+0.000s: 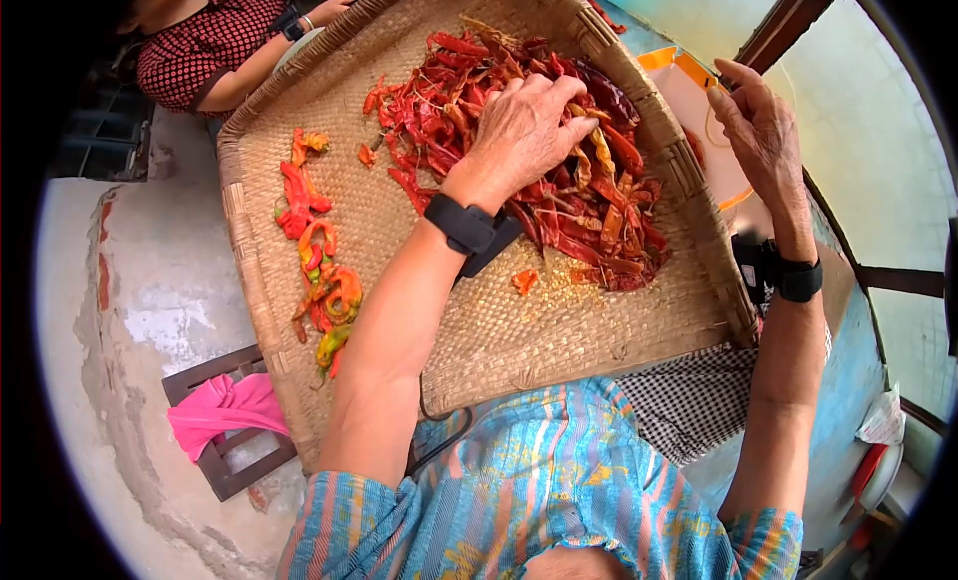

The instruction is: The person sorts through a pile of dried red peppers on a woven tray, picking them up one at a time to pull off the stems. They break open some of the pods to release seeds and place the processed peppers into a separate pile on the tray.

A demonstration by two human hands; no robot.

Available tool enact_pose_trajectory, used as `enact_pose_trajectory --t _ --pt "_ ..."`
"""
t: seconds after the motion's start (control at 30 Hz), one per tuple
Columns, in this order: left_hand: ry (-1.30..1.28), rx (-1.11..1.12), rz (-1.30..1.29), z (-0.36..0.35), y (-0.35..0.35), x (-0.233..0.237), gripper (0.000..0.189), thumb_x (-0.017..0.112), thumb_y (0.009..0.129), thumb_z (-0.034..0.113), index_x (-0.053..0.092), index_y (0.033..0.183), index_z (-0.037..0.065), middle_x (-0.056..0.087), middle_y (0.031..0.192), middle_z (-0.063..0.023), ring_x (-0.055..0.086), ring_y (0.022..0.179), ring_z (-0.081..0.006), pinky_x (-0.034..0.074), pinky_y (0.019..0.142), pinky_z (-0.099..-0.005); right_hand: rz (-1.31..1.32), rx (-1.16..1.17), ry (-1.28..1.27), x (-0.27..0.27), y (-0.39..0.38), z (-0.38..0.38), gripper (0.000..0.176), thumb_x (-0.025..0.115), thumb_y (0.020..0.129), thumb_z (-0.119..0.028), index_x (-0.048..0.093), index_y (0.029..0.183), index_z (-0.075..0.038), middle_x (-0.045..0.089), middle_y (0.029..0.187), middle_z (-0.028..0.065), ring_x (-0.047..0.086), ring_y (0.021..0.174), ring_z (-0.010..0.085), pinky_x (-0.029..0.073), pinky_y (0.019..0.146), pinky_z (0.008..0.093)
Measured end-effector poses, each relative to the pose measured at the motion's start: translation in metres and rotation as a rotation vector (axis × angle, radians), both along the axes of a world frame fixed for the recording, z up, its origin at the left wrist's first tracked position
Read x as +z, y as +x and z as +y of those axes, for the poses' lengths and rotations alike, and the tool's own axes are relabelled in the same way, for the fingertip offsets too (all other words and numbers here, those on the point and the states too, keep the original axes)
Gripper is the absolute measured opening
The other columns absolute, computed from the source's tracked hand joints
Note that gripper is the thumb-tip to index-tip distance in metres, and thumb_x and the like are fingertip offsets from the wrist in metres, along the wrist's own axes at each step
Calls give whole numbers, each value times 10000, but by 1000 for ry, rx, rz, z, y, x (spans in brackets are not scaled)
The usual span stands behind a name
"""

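Observation:
A large square woven bamboo tray (479,350) lies before me, with a heap of dried red chilies (589,221) on its far right part. My left hand (524,131) rests palm down on the heap, thumb and forefinger apart, other fingertips hidden. A pale yellow chili (602,153) lies just by its thumb. My right hand (758,131) is raised beyond the tray's right rim, its thumb and forefinger parted and nothing visible between them. Below it stands a white bag with an orange edge (699,111). Fresher red, orange and green chilies (317,251) form a row along the tray's left side.
Yellow seeds (569,295) are scattered near the heap. Another person in a dotted top (205,41) is at the upper left. A pink cloth (230,410) lies on a dark wooden stool (225,470) at lower left. Window panes (858,111) are on the right.

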State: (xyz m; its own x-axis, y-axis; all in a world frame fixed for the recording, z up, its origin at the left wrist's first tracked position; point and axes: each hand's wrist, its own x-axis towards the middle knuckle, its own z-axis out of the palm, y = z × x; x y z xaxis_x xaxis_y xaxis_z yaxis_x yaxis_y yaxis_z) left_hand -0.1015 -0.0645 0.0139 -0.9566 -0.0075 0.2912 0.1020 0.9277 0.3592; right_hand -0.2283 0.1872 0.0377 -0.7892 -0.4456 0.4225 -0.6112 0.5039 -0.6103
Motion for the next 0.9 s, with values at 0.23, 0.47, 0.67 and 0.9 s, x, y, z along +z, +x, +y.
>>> enact_pose_trajectory --t 0.23,0.47,0.67,0.9 --pt "35 -126 -16 18 74 5 303 661 862 97 571 1148 54 578 1129 -149 570 1028 -344 446 880 -450 -3 251 48 3 34 -15 286 634 950 -172 618 1204 -42 518 659 22 465 590 111 399 559 287" --pt "137 -76 5 34 119 -1 237 691 826 58 648 1055 16 627 1058 -166 595 1012 -348 467 897 -430 -179 550 170 5 68 -34 233 637 880 -74 634 1098 9 672 826 182 670 743 302 523 681 385" --pt "232 50 180 51 122 -3 134 715 812 63 678 927 6 654 948 -146 615 973 -323 500 864 -413 -263 703 143 6 82 -41 334 719 853 -163 633 1122 14 649 775 153 637 685 295 501 633 378" --pt "185 -62 186 66 109 3 140 718 792 39 663 920 22 659 952 -120 617 954 -311 507 833 -404 -265 745 -59 1 87 -46 165 690 890 -163 642 928 -9 637 765 136 616 665 292 483 599 369"
